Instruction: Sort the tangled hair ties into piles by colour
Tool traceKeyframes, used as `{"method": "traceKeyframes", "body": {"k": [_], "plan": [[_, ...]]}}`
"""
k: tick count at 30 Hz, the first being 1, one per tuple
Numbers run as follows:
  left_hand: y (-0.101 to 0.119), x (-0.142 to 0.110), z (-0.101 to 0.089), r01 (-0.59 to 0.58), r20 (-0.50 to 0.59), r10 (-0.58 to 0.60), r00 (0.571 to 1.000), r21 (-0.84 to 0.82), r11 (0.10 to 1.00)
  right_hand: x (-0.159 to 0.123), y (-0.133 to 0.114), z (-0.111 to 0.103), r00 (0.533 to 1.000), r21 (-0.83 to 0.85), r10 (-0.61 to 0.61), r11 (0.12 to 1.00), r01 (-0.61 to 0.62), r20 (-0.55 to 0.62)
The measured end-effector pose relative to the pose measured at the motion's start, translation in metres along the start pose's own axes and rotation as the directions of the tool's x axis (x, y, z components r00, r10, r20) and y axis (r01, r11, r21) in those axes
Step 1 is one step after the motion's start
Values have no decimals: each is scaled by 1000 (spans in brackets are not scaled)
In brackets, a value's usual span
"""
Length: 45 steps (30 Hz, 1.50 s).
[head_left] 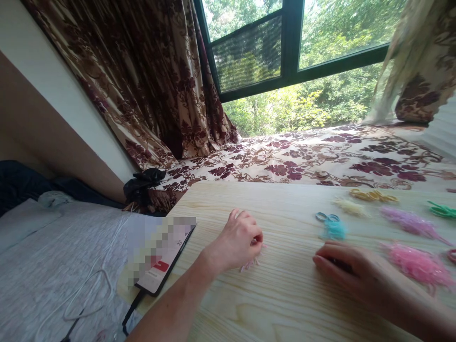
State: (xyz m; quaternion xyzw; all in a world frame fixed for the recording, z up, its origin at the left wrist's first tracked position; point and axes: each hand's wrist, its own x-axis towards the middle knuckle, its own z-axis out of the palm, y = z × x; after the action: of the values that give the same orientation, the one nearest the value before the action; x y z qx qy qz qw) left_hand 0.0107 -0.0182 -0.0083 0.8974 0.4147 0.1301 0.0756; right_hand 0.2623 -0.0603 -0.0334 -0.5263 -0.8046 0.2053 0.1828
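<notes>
My left hand point(238, 240) is at the middle of the light wood table, its fingers curled down over a small bunch of pale pink bands point(252, 264); their ends stick out beneath the fingers. My right hand point(351, 268) rests low over the tabletop with thumb and fingers brought together; whatever they may hold is hidden. Just beyond it lies a pile of light blue bands point(335, 230) with two grey-blue rings point(327, 217). To its right is a heap of bright pink bands point(418, 262), with a lilac heap point(409, 221) behind.
Cream bands point(351, 207), yellow rings point(373, 195) and green rings point(442, 209) lie at the far right of the table point(285, 299). A phone point(166, 261) with a cable sits on the left edge. White cords point(103, 275) cross the bed; a patterned window ledge point(270, 159) stands behind.
</notes>
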Motion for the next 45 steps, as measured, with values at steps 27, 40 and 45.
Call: {"method": "traceKeyframes", "body": {"k": [27, 40, 45], "plan": [[35, 1, 12, -142, -228, 29, 973, -499, 855, -3, -31, 12, 915, 170, -196, 948, 268, -352], [31, -1, 8, -87, -188, -18, 982, -537, 839, -3, -24, 5, 936, 224, -142, 949, 222, -323], [20, 2, 6, -37, -222, -78, 972, -471, 881, -4, -25, -7, 940, 229, -53, 964, 136, -336]]}}
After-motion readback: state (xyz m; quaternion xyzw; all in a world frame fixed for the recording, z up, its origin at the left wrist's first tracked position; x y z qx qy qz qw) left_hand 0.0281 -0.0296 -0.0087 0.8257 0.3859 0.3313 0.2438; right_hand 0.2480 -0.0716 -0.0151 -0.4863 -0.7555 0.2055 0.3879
